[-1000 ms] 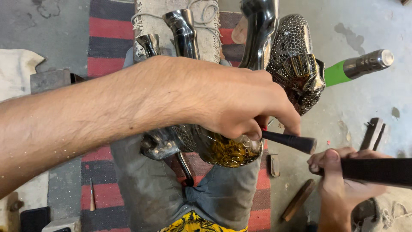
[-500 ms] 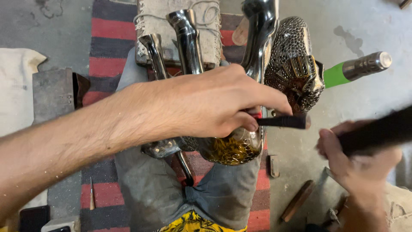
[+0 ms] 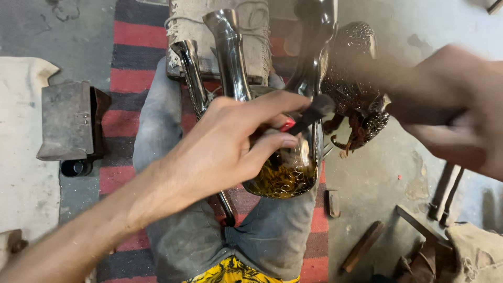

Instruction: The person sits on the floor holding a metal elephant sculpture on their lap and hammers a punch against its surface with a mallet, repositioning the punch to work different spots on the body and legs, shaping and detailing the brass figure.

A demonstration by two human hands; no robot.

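Pinched between thumb and fingertips of the left hand: a dark punch, tip set against the metal figure. Polished silver up top, brass-gold band with engraved scrollwork along the lower curve, resting on the lap over grey trousers. Raised and blurred at the right edge, the right hand, closed round a dark handle. Beyond, a second ornate filigree piece, burlap pad, striped red rug, iron block left.
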